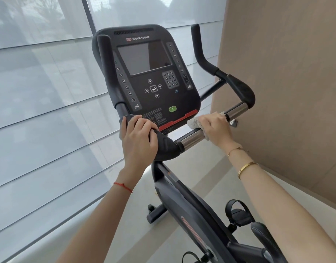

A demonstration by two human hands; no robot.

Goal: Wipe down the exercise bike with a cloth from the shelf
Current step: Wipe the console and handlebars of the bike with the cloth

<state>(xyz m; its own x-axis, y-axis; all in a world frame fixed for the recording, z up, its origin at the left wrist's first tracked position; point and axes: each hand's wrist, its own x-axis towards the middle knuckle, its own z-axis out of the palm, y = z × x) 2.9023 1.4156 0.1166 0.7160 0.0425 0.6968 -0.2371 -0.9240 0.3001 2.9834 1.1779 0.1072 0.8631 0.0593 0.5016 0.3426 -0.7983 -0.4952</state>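
Note:
A black exercise bike (pixel 184 202) stands in front of me, its console (pixel 150 76) with a dark screen tilted toward me. My left hand (pixel 138 137) grips the black padded left end of the handlebar. My right hand (pixel 214 128) holds a pale grey cloth (pixel 193 123) wrapped over the chrome crossbar (pixel 191 138) just below the console's red strip. The cloth shows at both sides of my fingers.
Upright black handle horns rise at the left (pixel 106 69) and right (pixel 198 48) of the console. A pedal with a strap (pixel 239 211) sits at the lower right. A blind-covered window (pixel 40 92) fills the left; a beige wall (pixel 286 82) is close on the right.

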